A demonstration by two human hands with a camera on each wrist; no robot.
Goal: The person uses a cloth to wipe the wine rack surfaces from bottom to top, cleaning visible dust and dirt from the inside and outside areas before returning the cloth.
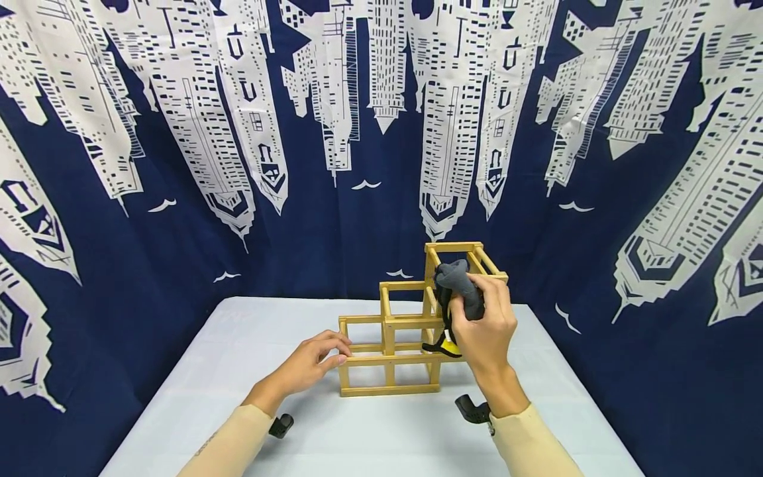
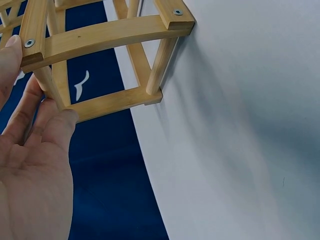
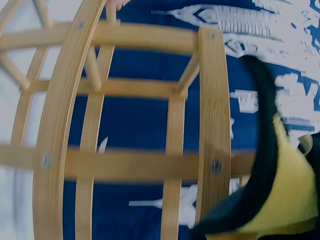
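Observation:
A stepped rack of light wood slats and dowels point(image 1: 387, 361) stands on the table, rising in three levels to the right. My left hand point(image 1: 312, 361) holds its low left end; in the left wrist view, the fingers point(image 2: 22, 117) curl round the corner dowel. My right hand point(image 1: 490, 324) grips a soft grey, black and yellow thing point(image 1: 456, 281), perhaps a plush toy, in front of the tallest level. Its yellow part with a black border point(image 3: 287, 185) overlaps the rack's slats in the right wrist view. The right palm hides part of it and the rack's right side.
The white table point(image 1: 286, 437) extends around the rack. Behind it hangs a dark blue cloth point(image 1: 322, 238) printed with upside-down white buildings. A black wrist mount point(image 1: 473, 409) sits by the right sleeve, another black mount point(image 1: 281, 426) by the left.

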